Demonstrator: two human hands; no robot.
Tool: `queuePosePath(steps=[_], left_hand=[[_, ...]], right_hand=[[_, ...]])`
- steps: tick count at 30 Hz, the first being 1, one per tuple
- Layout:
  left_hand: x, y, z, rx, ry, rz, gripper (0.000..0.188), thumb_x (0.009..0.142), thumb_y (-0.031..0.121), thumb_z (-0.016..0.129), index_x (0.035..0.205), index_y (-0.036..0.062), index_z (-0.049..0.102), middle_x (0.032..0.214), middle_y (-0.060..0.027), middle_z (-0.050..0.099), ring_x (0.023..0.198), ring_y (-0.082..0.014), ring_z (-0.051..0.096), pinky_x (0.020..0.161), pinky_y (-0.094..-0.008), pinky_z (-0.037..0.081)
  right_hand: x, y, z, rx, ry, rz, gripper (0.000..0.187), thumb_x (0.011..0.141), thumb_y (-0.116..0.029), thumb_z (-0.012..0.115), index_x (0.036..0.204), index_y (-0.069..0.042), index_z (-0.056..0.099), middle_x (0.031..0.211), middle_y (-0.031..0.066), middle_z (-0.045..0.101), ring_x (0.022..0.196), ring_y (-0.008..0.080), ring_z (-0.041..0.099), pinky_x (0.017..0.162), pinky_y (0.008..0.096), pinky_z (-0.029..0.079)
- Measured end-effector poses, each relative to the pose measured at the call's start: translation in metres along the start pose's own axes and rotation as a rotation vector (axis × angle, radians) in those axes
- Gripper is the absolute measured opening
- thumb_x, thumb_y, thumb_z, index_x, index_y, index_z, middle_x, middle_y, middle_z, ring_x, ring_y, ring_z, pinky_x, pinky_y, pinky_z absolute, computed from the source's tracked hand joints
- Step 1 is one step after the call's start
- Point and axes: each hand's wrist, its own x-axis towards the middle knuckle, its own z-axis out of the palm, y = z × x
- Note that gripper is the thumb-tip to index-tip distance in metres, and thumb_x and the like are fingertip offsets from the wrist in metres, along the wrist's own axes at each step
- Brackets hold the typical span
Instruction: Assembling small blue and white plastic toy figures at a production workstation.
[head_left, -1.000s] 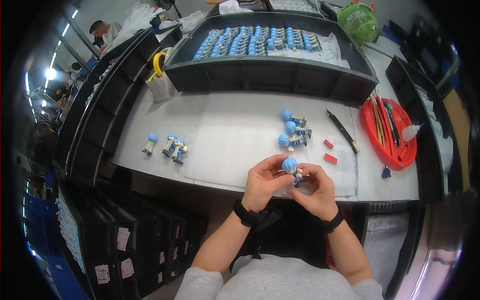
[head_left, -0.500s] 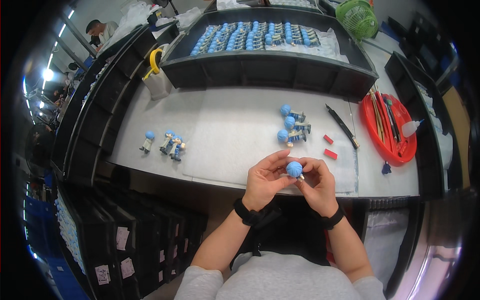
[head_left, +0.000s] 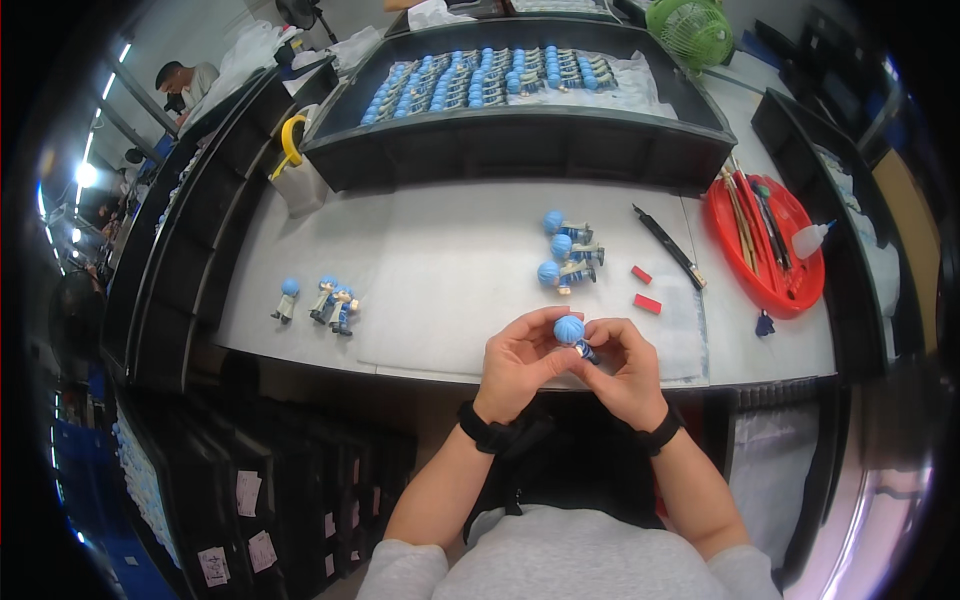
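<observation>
Between both hands, over the table's front edge, I hold a small figurine with a round, ridged light-blue head. Its dark blue and white body is partly hidden by my fingers. My left hand is closed on its left side, thumb and fingertips against it. From the other side my right hand pinches the body. Just beyond my hands, several similar figurines lie in a group on the white table sheet. Further left are more figurines, some of them lying close together.
A black crate with rows of figurines stands at the back. Right of my hands are red blocks, a black craft knife and a red tray of brushes. A grey holder with yellow-handled scissors sits back left.
The figurine has been turned in my fingers, and more of its blue body shows now. Both hands stay closed on it. The whole view has shifted slightly.
</observation>
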Motion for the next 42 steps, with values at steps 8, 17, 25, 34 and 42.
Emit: queuePosePath(steps=[8,17,25,34,42], left_hand=[[0.004,0.001,-0.004,-0.020,0.020,-0.108,0.032,0.084,0.000,0.056,0.115,-0.0053,0.048,0.105,-0.0164,0.059,0.094,-0.0244,0.061,0.083,-0.0330,0.048],[0.009,0.001,-0.002,0.066,-0.029,-0.191,0.032,0.087,0.002,0.052,0.118,-0.0055,0.047,0.107,-0.0162,0.059,0.095,-0.0231,0.060,0.084,-0.0306,0.047],[0.012,0.004,-0.006,0.011,-0.062,-0.241,0.031,0.089,0.004,0.050,0.118,-0.0050,0.048,0.107,-0.0151,0.059,0.096,-0.0222,0.060,0.085,-0.0296,0.046],[0.012,0.006,-0.006,0.043,-0.080,-0.269,0.032,0.090,0.004,0.049,0.120,-0.0043,0.047,0.107,-0.0138,0.059,0.096,-0.0219,0.060,0.085,-0.0291,0.046],[0.012,0.003,-0.006,0.037,-0.104,-0.261,0.031,0.089,0.003,0.050,0.119,-0.0029,0.050,0.106,-0.0120,0.060,0.095,-0.0204,0.060,0.085,-0.0281,0.046]], right_hand=[[0.026,-0.051,-0.028,-0.503,0.017,-0.135,0.028,0.071,-0.005,0.065,0.095,0.000,0.055,0.097,0.0144,0.059,0.088,0.0245,0.059,0.074,0.0311,0.048],[0.096,-0.038,-0.070,-1.151,-0.287,0.070,0.018,0.072,-0.003,0.062,0.088,0.003,0.064,0.078,0.0198,0.064,0.073,0.0312,0.063,0.073,0.0350,0.050],[0.067,-0.057,-0.075,0.103,-0.193,0.592,0.038,0.082,-0.012,0.065,0.114,0.004,0.052,0.095,0.0122,0.062,0.086,0.0201,0.064,0.074,0.0279,0.053],[0.029,-0.055,-0.041,0.215,-0.040,0.567,0.030,0.083,-0.013,0.064,0.110,0.000,0.058,0.089,0.0044,0.059,0.079,0.0124,0.059,0.070,0.0230,0.050],[0.019,-0.039,-0.014,-0.119,0.085,0.254,0.016,0.081,-0.005,0.062,0.096,0.000,0.065,0.080,0.0039,0.063,0.072,0.0090,0.057,0.064,0.0216,0.045]])
